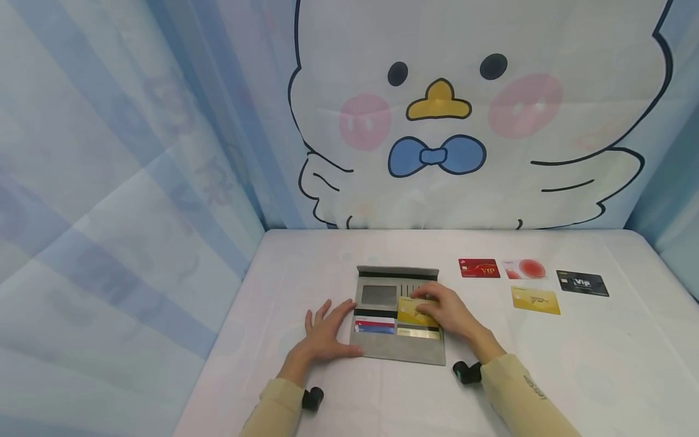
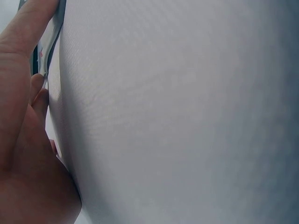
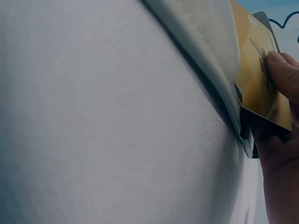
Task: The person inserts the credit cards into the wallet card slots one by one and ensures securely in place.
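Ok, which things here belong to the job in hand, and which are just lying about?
In the job:
gray wallet
gold card, pinched by the right hand
left hand, at the wallet's edge

Lying about, though possibly related:
red card
white card with red circle
black card
second gold card

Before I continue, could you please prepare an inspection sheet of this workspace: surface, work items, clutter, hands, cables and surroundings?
Surface: white table, pale and lightly creased.
Work items: grey card wallet lies open; held gold card is over its right side, whether inside a pocket I cannot tell. To the right lie red VIP card, white card with red disc, black VIP card and loose gold card.
Clutter: nothing seen.
Left hand: fingers spread, at the wallet's left edge.
Right hand: pinches the held gold card.
Cables: nothing seen.
Surroundings: chick-print backdrop behind, blue-and-white curtain at left.
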The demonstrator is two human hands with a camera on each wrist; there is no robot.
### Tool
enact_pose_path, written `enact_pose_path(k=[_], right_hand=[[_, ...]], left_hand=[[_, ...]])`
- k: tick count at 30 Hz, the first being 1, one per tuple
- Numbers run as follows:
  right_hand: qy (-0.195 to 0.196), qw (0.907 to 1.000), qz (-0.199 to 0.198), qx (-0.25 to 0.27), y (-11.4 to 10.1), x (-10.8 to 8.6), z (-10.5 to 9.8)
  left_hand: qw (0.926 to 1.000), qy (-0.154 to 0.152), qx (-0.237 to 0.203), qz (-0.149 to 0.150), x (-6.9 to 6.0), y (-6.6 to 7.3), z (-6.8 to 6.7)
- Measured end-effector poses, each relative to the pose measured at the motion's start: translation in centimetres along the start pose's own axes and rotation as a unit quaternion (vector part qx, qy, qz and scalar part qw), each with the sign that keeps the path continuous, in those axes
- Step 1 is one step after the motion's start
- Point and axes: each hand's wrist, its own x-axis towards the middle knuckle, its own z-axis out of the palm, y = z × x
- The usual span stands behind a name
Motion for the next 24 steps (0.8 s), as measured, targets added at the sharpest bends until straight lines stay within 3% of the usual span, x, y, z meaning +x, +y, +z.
enact_pose_path(k=[10,24], right_hand=[[-0.014,0.9994,-0.030,-0.009,-0.03,-0.13,-0.07],[-0.010,0.9986,-0.037,-0.037,0.03,0.12,0.22]], left_hand=[[1.0000,0.002,0.001,-0.001,0.04,0.00,0.17],[1.0000,0.002,0.006,-0.002,0.04,0.14,0.09]])
